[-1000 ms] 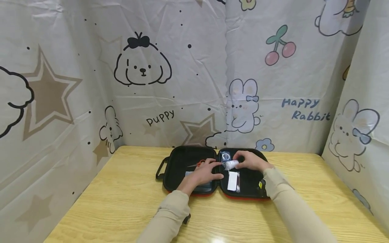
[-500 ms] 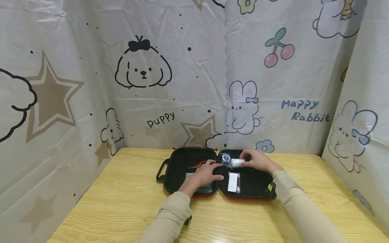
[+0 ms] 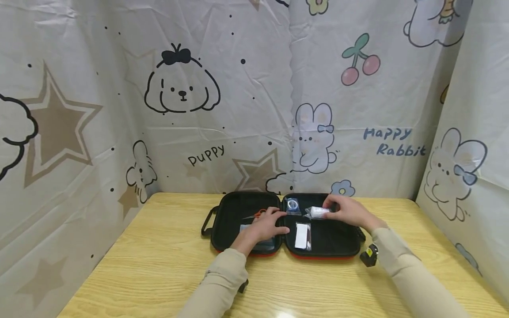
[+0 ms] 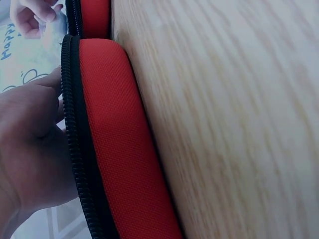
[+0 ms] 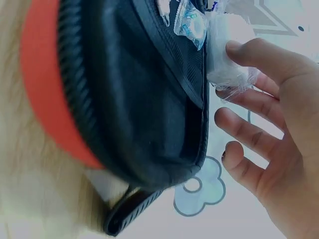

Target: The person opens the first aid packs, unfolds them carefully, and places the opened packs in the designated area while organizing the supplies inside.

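A black-lined case (image 3: 338, 240) with a red outer shell lies unfolded on the table. Between thumb and fingers, my right hand (image 3: 351, 212) pinches a white bandage roll (image 3: 317, 213) in clear wrap, over the right half; the right wrist view shows the thumb on the wrapped roll (image 5: 229, 42). My left hand (image 3: 264, 226) reaches over the left half, fingers relaxed toward the middle hinge. Partly beneath it are orange-handled scissors (image 3: 260, 213) and a bluish packet (image 3: 266, 244). In the left wrist view, the case's red side (image 4: 117, 119) hides part of that hand (image 4: 35, 134).
Inside the right half lie a small blue packet with a white ring (image 3: 293, 206) and a flat white packet in clear plastic (image 3: 302, 236). A black carry handle (image 3: 207, 223) sticks out left. Printed curtains (image 3: 246, 97) stand behind and beside the wooden table (image 3: 167, 260).
My right hand has shifted right with the bandage roll, away from the blue ring packet. My left hand stays in nearly the same place over the case.
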{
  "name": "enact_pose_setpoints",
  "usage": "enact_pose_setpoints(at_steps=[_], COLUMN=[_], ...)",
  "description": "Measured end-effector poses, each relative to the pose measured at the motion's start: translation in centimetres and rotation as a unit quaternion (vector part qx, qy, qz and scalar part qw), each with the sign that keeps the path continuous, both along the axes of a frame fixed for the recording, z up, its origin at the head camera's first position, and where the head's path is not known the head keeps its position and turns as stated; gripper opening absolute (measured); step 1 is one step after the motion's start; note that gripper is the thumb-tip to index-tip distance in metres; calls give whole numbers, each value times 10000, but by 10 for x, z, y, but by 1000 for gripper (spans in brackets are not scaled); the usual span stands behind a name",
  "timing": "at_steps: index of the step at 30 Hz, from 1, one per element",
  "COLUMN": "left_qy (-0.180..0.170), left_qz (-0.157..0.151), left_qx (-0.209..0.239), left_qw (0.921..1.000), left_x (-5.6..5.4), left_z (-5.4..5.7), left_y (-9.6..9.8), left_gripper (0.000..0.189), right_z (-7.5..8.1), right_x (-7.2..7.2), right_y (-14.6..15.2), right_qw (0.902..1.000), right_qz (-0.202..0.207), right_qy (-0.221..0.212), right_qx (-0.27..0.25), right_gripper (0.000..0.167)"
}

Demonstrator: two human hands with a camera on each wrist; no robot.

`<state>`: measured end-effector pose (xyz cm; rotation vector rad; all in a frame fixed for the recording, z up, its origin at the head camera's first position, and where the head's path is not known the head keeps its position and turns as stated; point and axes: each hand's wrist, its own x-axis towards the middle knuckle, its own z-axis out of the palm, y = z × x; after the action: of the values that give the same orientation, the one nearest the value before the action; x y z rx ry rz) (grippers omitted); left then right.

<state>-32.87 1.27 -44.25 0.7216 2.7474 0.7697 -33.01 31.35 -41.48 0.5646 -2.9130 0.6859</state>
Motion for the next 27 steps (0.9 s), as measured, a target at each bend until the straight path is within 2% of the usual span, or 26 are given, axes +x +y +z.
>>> enact_pose_setpoints(at_steps=[10, 16, 27], left_qy=[8, -11, -53], left_qz=[-22, -49, -45], left_qx=[-9, -32, 31], left_qw=[10000, 10000, 10000], left_x=[1, 1, 1], left_z=[1, 2, 3], left_y=[-1, 0, -1], left_gripper=[60, 61, 61], right_z=[3, 6, 11], right_x=[15, 24, 43], right_y=[17, 29, 38], right_qw=[9999, 9999, 9996], right_qz=[-69, 128, 104], right_qy=[-127, 29, 91], right_qx=[-74, 30, 248], right_gripper=[26, 25, 22])
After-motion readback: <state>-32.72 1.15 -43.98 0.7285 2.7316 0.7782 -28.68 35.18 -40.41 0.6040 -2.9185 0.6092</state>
